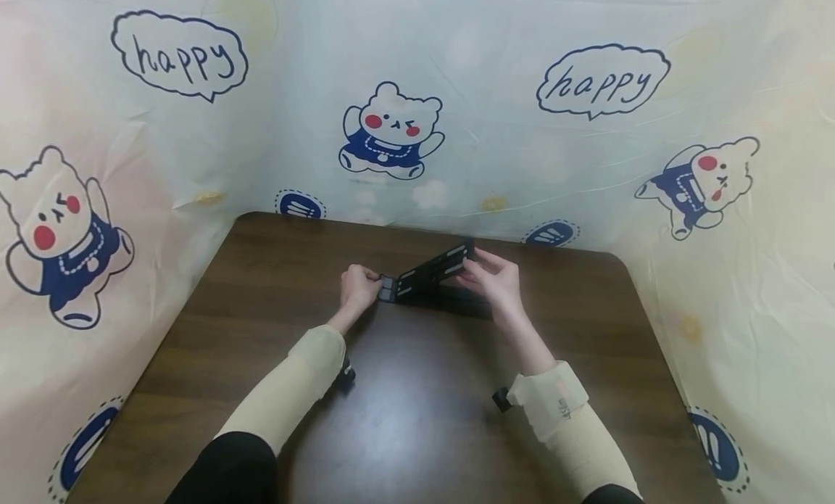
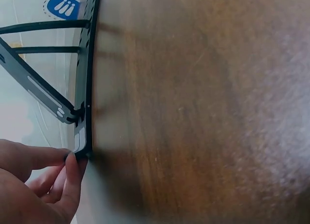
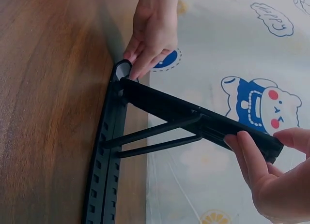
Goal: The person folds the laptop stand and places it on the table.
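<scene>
A black folding laptop stand (image 1: 433, 272) is at the far part of the table, its slotted upper arm tilted up from a long flat base (image 3: 99, 171). Two thin struts (image 3: 150, 132) join the arm to the notched base, as the right wrist view shows. My left hand (image 1: 357, 288) pinches the base's end beside the hinge, next to a grey pad (image 2: 80, 137), between thumb and fingers. At the raised free end of the arm, my right hand (image 1: 499, 279) grips with the thumb on one side and fingers on the other.
The brown wooden table (image 1: 404, 402) stretches from me to a printed cloth backdrop (image 1: 489, 156) with bear drawings, which surrounds it at the back and sides. Small black wrist devices (image 1: 501, 399) sit by both cream sleeves.
</scene>
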Available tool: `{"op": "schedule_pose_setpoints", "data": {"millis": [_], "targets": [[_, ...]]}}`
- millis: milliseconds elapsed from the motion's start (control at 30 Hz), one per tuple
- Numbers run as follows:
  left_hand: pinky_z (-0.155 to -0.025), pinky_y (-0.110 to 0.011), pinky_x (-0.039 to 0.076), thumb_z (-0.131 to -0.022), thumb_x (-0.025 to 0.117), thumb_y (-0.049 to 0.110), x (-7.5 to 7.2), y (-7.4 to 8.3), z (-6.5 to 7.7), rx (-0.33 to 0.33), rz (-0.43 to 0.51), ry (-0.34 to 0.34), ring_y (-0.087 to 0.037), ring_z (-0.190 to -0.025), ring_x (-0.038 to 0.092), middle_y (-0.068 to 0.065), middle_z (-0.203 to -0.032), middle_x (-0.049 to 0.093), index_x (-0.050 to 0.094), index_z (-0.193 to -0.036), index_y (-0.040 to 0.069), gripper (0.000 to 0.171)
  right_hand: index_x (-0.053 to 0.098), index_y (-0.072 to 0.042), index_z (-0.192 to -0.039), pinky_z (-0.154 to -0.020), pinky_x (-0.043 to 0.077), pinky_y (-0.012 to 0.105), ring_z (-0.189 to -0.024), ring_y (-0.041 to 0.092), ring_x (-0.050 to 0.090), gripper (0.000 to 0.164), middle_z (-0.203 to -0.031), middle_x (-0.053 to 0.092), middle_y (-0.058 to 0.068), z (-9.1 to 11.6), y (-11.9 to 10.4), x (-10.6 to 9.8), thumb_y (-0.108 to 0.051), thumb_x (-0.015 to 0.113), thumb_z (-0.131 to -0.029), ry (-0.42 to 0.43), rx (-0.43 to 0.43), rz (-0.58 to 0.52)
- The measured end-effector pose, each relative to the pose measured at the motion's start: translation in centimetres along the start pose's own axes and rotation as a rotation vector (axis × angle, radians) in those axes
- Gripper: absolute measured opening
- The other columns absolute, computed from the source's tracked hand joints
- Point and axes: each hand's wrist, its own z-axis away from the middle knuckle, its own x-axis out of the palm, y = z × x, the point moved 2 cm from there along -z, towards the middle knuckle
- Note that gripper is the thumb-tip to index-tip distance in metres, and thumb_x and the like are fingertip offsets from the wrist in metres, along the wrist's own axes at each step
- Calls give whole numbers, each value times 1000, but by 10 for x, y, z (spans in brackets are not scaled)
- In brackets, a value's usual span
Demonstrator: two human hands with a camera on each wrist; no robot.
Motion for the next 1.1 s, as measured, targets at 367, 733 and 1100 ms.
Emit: {"op": "schedule_pose_setpoints", "data": {"millis": [367, 733, 1100], "targets": [[-95, -46, 66, -98, 82, 14, 5, 6, -16, 8, 26, -45, -30, -109, 81, -15, -115, 85, 87, -110, 7, 14, 54, 7, -156, -94, 68, 34, -87, 10, 83, 55, -144, 66, 38, 5, 3, 0, -1, 71, -104, -22, -6, 9], [-96, -47, 66, -100, 80, 12, -9, 28, 1, -6, 109, -38, -33, -110, 80, -19, -119, 83, 85, -113, 4, 16, 56, 4, -155, -92, 67, 31, -106, 27, 85, 57, -146, 67, 35, 6, 7, -1, -6, 76, -102, -33, -2, 21], [-113, -56, 58, -111, 66, 22, -37, 47, 67, 260, -68, -134, -43, -133, 70, -30, -147, 68, 55, -155, -7, 54, 64, -5, -151, -114, 59, 49, -138, 41, 69, 53, -151, 68, 22, -4, 38, -45, -24, 79, -104, -136, -241, 484]]}}
